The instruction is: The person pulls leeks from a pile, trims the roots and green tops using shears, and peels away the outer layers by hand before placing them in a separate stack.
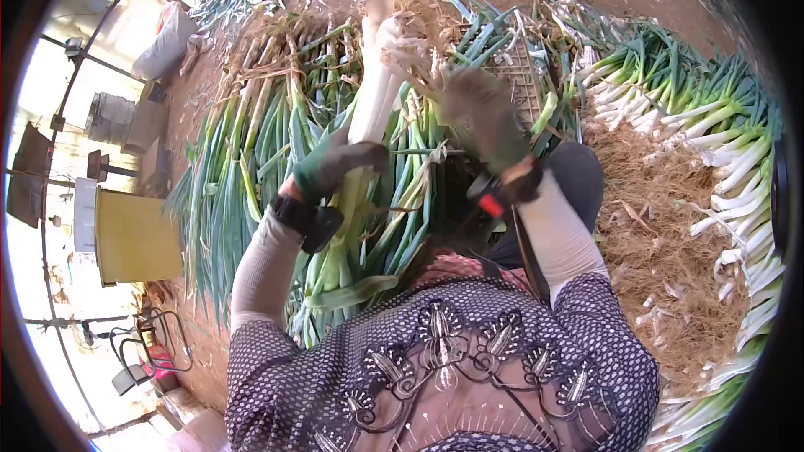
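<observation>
My left hand (pixel 339 169), in a dark green work glove, is closed around a thick leek (pixel 374 109). The white end of the stalk points away from me, and its green leaves hang toward my lap. A pale, dry-looking outer strip (pixel 417 75) runs from the white end to my right hand (pixel 486 117). That gloved hand is blurred by motion, but its fingers look closed on the strip. Under and beside the held stalk lies a big heap of untrimmed leeks (pixel 260 134) with roots and long green leaves.
Cleaned leeks (pixel 737 184) lie in a curved row at the right. Root trimmings (pixel 662 226) cover the ground inside that row. A plastic crate (pixel 521 75) stands among leaves ahead. At the left are a yellow container (pixel 138 234) and a white sack (pixel 165 43).
</observation>
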`<state>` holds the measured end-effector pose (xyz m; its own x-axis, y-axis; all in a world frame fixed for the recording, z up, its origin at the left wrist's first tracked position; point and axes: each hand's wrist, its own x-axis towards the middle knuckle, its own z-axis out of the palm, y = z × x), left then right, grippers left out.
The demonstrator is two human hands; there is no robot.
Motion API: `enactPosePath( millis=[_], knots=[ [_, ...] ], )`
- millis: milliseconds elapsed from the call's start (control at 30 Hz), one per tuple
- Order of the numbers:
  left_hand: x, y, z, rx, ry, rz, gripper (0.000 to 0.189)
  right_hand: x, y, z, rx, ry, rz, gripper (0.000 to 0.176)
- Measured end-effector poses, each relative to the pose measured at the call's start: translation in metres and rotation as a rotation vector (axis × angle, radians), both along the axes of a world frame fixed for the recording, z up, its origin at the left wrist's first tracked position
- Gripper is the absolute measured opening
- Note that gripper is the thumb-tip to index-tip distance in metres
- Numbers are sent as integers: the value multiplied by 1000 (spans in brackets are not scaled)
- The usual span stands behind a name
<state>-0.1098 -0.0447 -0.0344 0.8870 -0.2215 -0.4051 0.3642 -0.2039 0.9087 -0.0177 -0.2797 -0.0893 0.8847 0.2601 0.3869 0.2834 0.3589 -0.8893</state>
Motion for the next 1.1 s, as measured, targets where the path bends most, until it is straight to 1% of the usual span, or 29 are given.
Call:
enactPosePath(
  millis=[67, 133, 167, 200, 267, 300, 367, 400, 433, 467, 533, 567, 600, 633, 700, 733, 767, 800, 833, 900, 933, 967, 1033, 1067, 1100],
  knots=[
    [-15, -7, 10, -52, -64, -61, 26, 46, -34, 36, 9, -115, -269, 37],
    [-24, -18, 18, -65, -86, -96, 29, 63, -24, 19, 199, 32, 77, 42],
    [-28, -30, 29, -55, -49, -74, 30, 70, -16, 3, 293, 104, 252, 47],
    [-30, -37, 38, -44, -13, -52, 32, 75, -7, -13, 387, 175, 428, 53],
    [-27, -28, 30, -59, -64, -29, 36, 82, 10, -24, 564, 313, 791, 68],
    [-27, -24, 28, -67, -88, -12, 37, 68, 17, -6, 507, 295, 821, 69],
    [-31, -18, 31, -104, -109, 91, 38, 30, 30, 22, 397, 260, 884, 71],
    [-33, -15, 30, -109, -99, 129, 37, 22, 37, 21, 134, 85, 669, 66],
    [-35, -16, 27, -123, -98, 124, 37, 13, 35, 23, -21, 124, 638, 62],
    [-35, -20, 24, -136, -98, 115, 37, 3, 30, 44, -176, 160, 601, 59],
    [-31, -17, 19, -133, -106, 69, 39, 3, 14, 89, -596, 228, 496, 59],
    [-30, -12, 15, -115, -106, 37, 40, 6, 8, 99, -802, 262, 436, 60],
    [-31, -7, 11, -100, -105, 7, 41, 26, 8, 88, -899, 266, 367, 47],
    [-32, -3, 5, -38, -58, -24, 43, 55, 3, 60, -834, 48, 317, 43],
    [-34, 3, -6, 85, 29, -87, 47, 115, -18, 37, -896, -360, -18, 31],
    [-41, -2, -7, 58, 21, -56, 45, 146, -28, 25, -934, -532, -232, 25],
    [-48, -7, -8, 35, 7, -30, 43, 148, -43, 51, -727, -184, -107, 24],
    [-52, -12, -10, 6, -1, -4, 41, 158, -50, 63, -906, -183, -265, 25],
    [-52, -12, -8, 3, -58, -67, 41, 173, -56, 68, -1093, -177, -415, 26],
    [-57, -12, 5, -15, -12, -41, 44, 213, -79, 67, -1287, -337, -501, 22],
    [-59, -9, 10, -22, 7, -29, 46, 230, -102, 68, -1254, -315, -547, 21],
    [-65, 5, 3, -54, -31, -56, 44, 246, -125, 69, -1219, -293, -593, 21],
    [-81, 21, 2, -65, -4, 74, 44, 275, -204, 75, -880, -42, -671, 27],
    [-87, 31, -3, -86, 1, 136, 45, 277, -230, 80, -688, 34, -469, 29],
    [-85, 45, -11, -140, -33, 121, 42, 278, -254, 86, -500, 137, -283, 31]
  ],
)
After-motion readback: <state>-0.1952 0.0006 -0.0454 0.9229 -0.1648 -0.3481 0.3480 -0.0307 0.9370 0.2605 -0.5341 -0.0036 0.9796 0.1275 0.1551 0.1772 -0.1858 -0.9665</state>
